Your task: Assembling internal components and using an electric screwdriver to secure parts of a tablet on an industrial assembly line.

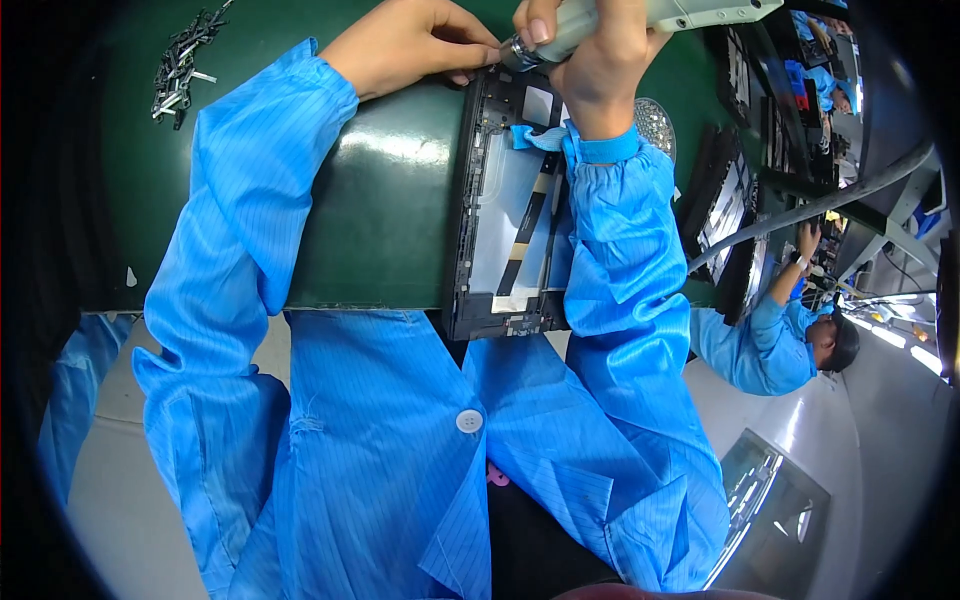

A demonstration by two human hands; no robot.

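A light grey electric screwdriver (700, 12) lies across my right hand (605, 75), whose fingers wrap round its body. Its metal nose points down at the far left corner of a flat black device frame (466, 250). At that same corner, my left hand (405, 45) has thumb and fingers pinched together beside the screwdriver's nose. Whatever sits between those fingertips is too small to make out. Silvery panels and dark strips show inside the frame, and its near end hangs over the table edge. My right forearm covers part of its right side.
Black and white small strips (178, 75) lie heaped at the far left of the green table (390, 200). A round dish of small metal pieces (655, 128) is partly behind my right wrist. More frames (730, 205), a grey cable (820, 205) and a co-worker (770, 345) are to the right.
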